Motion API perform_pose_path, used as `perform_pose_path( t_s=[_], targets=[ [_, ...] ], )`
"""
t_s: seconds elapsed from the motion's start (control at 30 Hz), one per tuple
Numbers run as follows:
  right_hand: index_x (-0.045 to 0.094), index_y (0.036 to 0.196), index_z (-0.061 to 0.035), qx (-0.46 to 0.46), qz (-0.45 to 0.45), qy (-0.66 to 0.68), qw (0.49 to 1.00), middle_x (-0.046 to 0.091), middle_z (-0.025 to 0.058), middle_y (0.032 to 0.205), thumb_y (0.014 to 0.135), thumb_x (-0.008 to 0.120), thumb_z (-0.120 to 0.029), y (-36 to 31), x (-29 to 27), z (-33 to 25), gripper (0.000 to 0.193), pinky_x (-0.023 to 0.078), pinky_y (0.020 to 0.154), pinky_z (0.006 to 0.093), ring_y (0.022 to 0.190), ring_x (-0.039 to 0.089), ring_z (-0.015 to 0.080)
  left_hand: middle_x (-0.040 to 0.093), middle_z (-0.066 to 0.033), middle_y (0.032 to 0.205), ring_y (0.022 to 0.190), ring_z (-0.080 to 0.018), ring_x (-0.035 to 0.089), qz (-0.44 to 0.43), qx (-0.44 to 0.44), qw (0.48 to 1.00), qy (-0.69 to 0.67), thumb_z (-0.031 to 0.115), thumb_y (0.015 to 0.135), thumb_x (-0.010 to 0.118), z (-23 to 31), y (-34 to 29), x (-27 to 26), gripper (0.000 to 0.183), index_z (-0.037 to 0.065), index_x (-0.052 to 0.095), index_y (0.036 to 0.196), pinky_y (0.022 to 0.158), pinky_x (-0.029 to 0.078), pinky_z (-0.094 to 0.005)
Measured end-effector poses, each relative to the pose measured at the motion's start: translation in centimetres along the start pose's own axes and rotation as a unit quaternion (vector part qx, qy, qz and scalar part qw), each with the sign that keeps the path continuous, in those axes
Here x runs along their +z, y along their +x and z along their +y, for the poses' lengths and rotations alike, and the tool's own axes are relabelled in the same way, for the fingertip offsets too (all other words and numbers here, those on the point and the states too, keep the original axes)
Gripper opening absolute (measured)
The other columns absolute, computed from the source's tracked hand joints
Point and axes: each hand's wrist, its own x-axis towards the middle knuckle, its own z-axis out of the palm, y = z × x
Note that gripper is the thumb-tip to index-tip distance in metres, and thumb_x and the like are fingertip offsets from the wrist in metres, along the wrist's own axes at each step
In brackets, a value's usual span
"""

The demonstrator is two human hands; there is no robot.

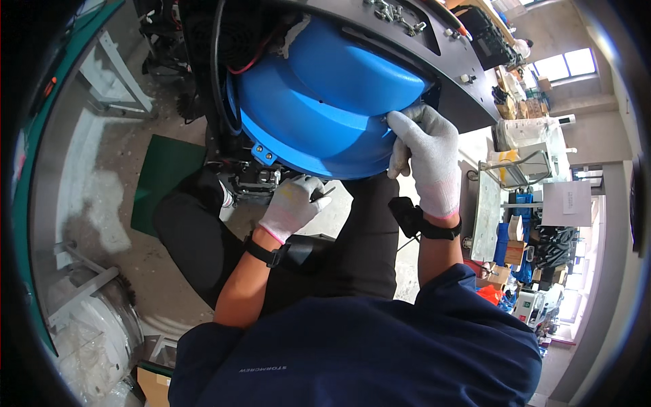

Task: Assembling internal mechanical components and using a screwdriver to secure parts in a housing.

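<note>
A large glossy blue cover with a curved, stepped shape sits in front of me, fitted into a black machine body. My right hand, in a white knit glove, has its thumb and forefinger pressed together against the cover's right side; whatever they pinch is too small to make out. Below the cover's lower edge is my left hand, gloved alike and closed around a thin dark rod, perhaps a hex key. Two bolts show in a small blue tab at the cover's lower left.
Loose bolts lie in a recess of the black panel above the cover. Cables hang at its left. A green mat lies on the floor. At right stand a cart and shelves with boxes; wrapped parts are at lower left.
</note>
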Motion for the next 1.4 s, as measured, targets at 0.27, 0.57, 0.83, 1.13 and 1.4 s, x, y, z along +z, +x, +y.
perform_pose_path(
  t_s=[0.27, 0.57, 0.83, 1.13, 1.4],
  targets=[
    [0.063, 0.085, 0.0024, -0.013, -0.037, 0.010, 0.999, 0.059, 0.0029, 0.053, 0.093, 0.072, -0.016, 0.2, -0.3, 0.0, 0.022, 0.037, 0.037, 0.0207, 0.039, 0.053, 0.0077, 0.071, -0.0097, 0.084, 0.075, -0.0243, 0.069, -0.042, 0.012, 0.993, -0.107, 0.022, 0.082, 0.079, 2.6, -0.5, -1.9, 0.022, 0.003, 0.069, 0.085, 0.071, 0.054, -0.0359],
    [0.065, 0.100, 0.0028, -0.133, -0.123, 0.069, 0.981, 0.069, 0.0079, 0.087, 0.098, 0.059, -0.018, -1.5, -3.8, 3.0, 0.022, 0.051, 0.070, 0.0248, 0.076, 0.065, 0.0103, 0.068, -0.0027, 0.084, 0.079, -0.0074, 0.061, 0.053, -0.043, 0.961, -0.269, 0.018, 0.090, 0.077, 13.9, -0.5, -7.9, 0.020, 0.001, 0.067, 0.092, 0.074, 0.049, -0.0237],
    [0.063, 0.128, 0.0022, -0.036, -0.283, 0.112, 0.952, 0.065, 0.0063, 0.103, 0.082, 0.082, -0.016, -4.8, -9.0, 3.8, 0.052, 0.053, 0.076, 0.0256, 0.086, 0.063, 0.0110, 0.065, -0.0085, 0.090, 0.088, -0.0221, 0.071, 0.154, 0.111, 0.848, -0.495, 0.015, 0.092, 0.075, 18.0, 3.2, -5.9, 0.024, 0.001, 0.058, 0.101, 0.081, 0.058, -0.0339],
    [0.066, 0.108, 0.0035, -0.254, -0.143, 0.089, 0.952, 0.064, 0.0112, 0.103, 0.071, 0.072, 0.006, -4.0, -10.4, 2.7, 0.038, 0.050, 0.086, 0.0322, 0.093, 0.062, 0.0190, 0.071, -0.0070, 0.089, 0.083, -0.0111, 0.068, 0.167, 0.104, 0.850, -0.488, -0.005, 0.081, 0.080, 14.6, 4.1, -5.0, 0.021, 0.001, 0.063, 0.091, 0.079, 0.056, -0.0265],
    [0.059, 0.101, 0.0013, -0.343, -0.095, 0.207, 0.911, 0.061, 0.0131, 0.081, 0.089, 0.075, -0.032, -1.5, -11.1, 3.4, 0.039, 0.048, 0.064, 0.0316, 0.071, 0.058, 0.0207, 0.072, -0.0079, 0.092, 0.079, -0.0183, 0.069, 0.094, 0.125, 0.985, -0.080, -0.007, 0.071, 0.076, 17.0, 2.4, -10.7, 0.027, 0.003, 0.070, 0.095, 0.072, 0.055, -0.0294]
  ],
)
